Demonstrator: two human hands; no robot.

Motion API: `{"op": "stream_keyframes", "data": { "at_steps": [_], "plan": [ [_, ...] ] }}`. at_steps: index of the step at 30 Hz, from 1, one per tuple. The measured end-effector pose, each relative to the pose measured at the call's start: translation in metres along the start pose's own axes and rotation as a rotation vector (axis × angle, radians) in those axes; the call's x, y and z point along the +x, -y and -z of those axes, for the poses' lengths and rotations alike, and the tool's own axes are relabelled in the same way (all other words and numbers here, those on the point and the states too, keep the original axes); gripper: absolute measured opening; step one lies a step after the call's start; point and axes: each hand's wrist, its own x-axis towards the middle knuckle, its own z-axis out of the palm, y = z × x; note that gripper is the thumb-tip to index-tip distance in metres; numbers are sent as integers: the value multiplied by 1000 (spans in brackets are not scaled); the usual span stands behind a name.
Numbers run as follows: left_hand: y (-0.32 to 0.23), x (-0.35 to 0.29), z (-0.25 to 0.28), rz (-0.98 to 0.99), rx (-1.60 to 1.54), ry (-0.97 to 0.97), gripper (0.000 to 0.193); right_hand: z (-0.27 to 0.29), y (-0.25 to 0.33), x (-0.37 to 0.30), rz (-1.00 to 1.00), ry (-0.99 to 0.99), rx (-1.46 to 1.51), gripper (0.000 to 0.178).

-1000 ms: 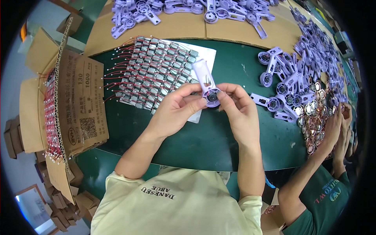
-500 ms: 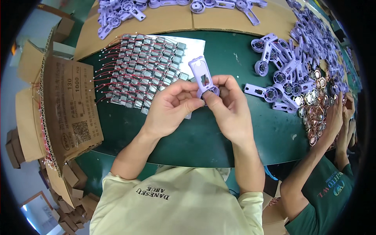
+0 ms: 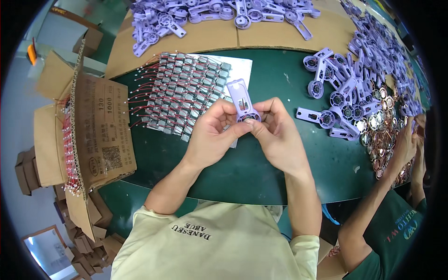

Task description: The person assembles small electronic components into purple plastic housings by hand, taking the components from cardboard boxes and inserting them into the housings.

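A purple plastic housing (image 3: 238,89), with a slotted handle and a round ring end, is held between both my hands above the green table. My left hand (image 3: 211,135) is closed, pinching the ring end from the left. From the right, my right hand (image 3: 276,140) grips the same end, its thumb pressed down at the ring. The thumbs meet there and hide most of what lies inside the ring. Just beyond my left hand, rows of small silver motors (image 3: 186,88) with red wires lie on a white sheet (image 3: 243,70).
An open cardboard box (image 3: 109,135) stands at the left with red-wired parts along its edge. More purple housings (image 3: 343,88) lie at the right and on cardboard (image 3: 210,38) at the back. Metallic rings (image 3: 380,135) are heaped near a co-worker's hands (image 3: 408,140).
The whole view has shifted, so the scene sits slightly lower and further right. My thumbs have come closer together over the ring end; both hands keep hold of the housing.
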Motion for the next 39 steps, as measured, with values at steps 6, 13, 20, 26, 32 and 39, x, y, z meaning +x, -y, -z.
{"op": "stream_keyframes", "data": {
  "at_steps": [6,13,20,26,32,39],
  "plan": [
    [-14,14,-2,-62,286,92,24,13,3,2,60,-42,26,24],
    [-58,138,104,-220,1195,-410,19,46,50,2,739,-1028,-945,33],
    [-42,192,46,-222,1314,-250,17,7,-6,11,537,-11,-998,25],
    [-23,229,16,-9,1336,-347,67,-6,-8,4,350,54,-1093,32],
    [2,233,46,-74,1288,-375,46,0,-7,4,253,17,-1055,35],
    [-53,118,40,133,263,-106,32,0,4,4,202,7,-791,30]
  ]
}}
